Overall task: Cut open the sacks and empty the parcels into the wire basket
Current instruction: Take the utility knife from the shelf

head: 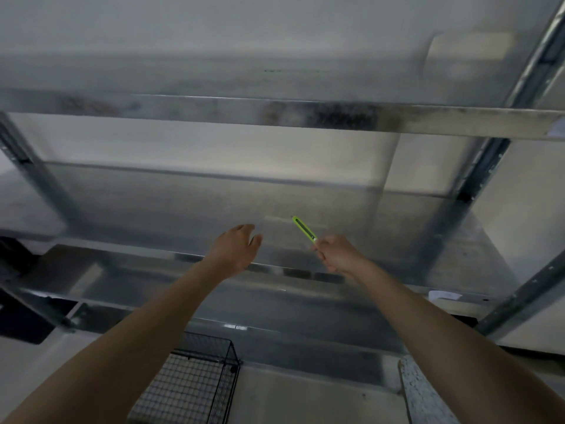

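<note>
Your right hand (334, 255) pinches the green cutter (304, 229) by its tail, a light, stiff, slippery tool best gripped mid-body; your left hand (237, 249) is spread empty, basket (195, 384) below both, no sacks visible.

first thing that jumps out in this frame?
The bright green box cutter, pinched in the right hand and pointing up over the metal shelf at centre. Beside it the left hand is open and empty, both arms stretched forward. At the bottom, the black wire basket sits on the floor below the shelf; no sacks or parcels show.
</note>
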